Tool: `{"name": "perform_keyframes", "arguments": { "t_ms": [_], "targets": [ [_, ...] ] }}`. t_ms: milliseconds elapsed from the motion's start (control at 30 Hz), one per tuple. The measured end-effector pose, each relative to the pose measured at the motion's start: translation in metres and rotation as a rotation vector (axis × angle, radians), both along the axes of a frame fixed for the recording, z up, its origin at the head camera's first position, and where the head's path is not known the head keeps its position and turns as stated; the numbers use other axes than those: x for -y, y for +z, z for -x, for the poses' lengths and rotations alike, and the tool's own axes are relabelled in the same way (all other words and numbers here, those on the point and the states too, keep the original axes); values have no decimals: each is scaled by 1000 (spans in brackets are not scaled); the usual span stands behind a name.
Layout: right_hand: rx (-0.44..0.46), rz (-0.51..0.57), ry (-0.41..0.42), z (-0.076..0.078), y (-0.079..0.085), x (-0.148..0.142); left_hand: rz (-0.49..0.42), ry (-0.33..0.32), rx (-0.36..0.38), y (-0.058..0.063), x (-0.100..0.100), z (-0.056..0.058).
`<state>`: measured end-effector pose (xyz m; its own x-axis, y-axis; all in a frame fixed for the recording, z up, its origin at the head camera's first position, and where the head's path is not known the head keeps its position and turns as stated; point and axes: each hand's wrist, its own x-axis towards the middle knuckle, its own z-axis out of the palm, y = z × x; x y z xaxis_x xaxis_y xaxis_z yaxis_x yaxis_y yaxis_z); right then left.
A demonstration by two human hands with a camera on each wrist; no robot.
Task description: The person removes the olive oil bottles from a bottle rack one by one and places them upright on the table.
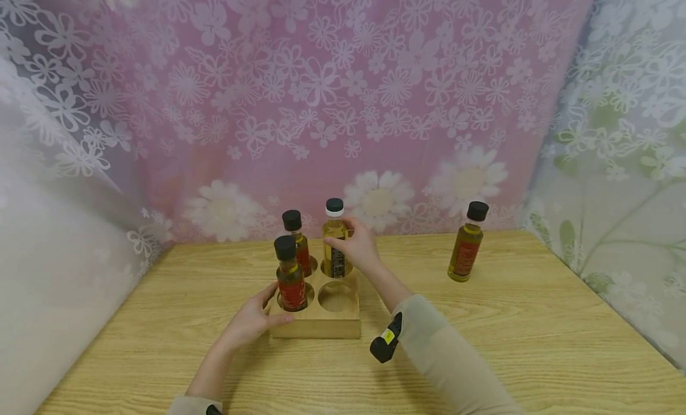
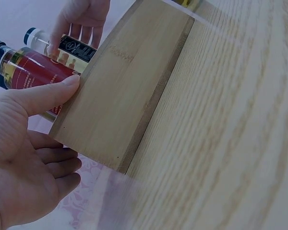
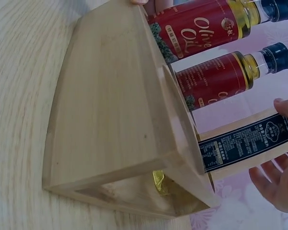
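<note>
A wooden bottle rack (image 1: 316, 328) with round holes stands on the table. My left hand (image 1: 249, 321) holds its left front corner, thumb over the front top edge and fingers along the side. With my right hand (image 1: 362, 247) I grip a bottle of pale yellow oil (image 1: 337, 261) with a black label, upright, its base down in the back right hole. Two olive oil bottles with red labels stand in the left holes, one in front (image 1: 292, 289) and one behind (image 1: 301, 248). The front right hole (image 1: 336, 297) is vacant.
Another red-labelled bottle (image 1: 465, 249) with a black cap stands on the wooden table (image 1: 514, 337) to the right. A pink flowered curtain (image 1: 321, 105) hangs behind the table, and pale curtains flank both sides.
</note>
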<state>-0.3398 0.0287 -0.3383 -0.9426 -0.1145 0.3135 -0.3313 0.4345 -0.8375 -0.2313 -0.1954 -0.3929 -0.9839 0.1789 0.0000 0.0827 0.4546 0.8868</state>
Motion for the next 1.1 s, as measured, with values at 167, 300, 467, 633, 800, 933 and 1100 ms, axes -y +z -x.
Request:
{"name": "perform_keyframes", "arguments": {
  "t_ms": [167,300,467,633,800,933,1100],
  "targets": [
    [-14,20,-16,-4,-1,-3,12,-3,-9,-1,0,0],
    [-20,80,-15,-5,0,-7,21,-5,-10,-2,0,2],
    [-38,158,8,-7,10,-14,22,5,-1,-3,0,2],
    [-33,248,8,-8,24,-24,23,8,-2,-3,1,1],
    [-78,285,8,-11,37,-38,22,4,0,-3,1,1],
    [-104,267,-1,-15,44,-53,27,4,-2,-2,1,0],
    [-53,196,-25,-21,45,-79,22,-2,2,0,1,-1]
  ]
}}
